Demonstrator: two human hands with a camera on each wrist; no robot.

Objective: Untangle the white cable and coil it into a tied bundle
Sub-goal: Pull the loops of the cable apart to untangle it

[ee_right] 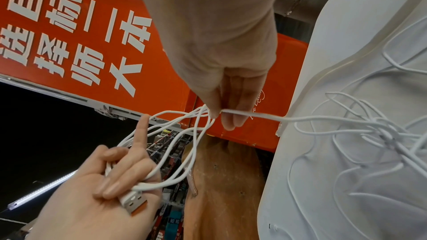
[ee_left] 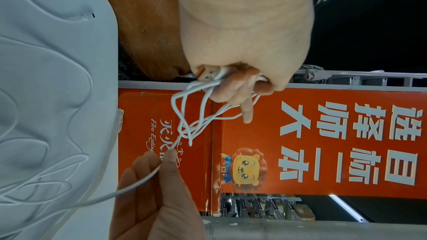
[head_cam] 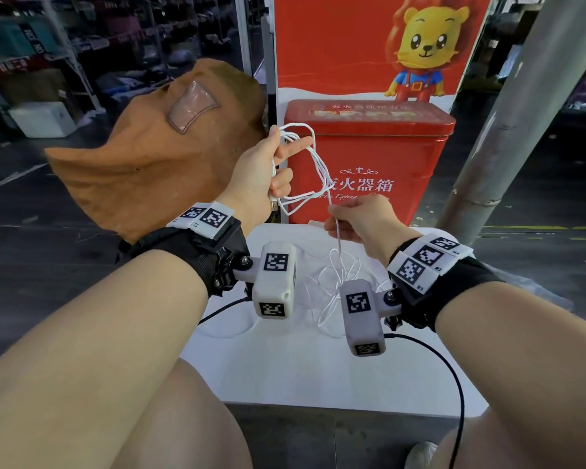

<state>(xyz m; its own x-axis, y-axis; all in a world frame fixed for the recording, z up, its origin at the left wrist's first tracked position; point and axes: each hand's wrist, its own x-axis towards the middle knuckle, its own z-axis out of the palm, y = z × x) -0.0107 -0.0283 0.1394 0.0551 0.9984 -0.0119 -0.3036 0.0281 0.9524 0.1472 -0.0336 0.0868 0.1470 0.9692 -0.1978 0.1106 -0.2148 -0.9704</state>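
Cable (head_cam: 319, 170) tangle on table (head_cam: 318, 367) half-hidden by wrist cameras (far end unclear).

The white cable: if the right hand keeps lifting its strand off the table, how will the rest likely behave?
Probably floppy: the white cable sags in loose loops between the left hand and right hand. Likely light, since a fingertip pinch carries it. The strands crossing on the white table look apt to snag and drag up together.
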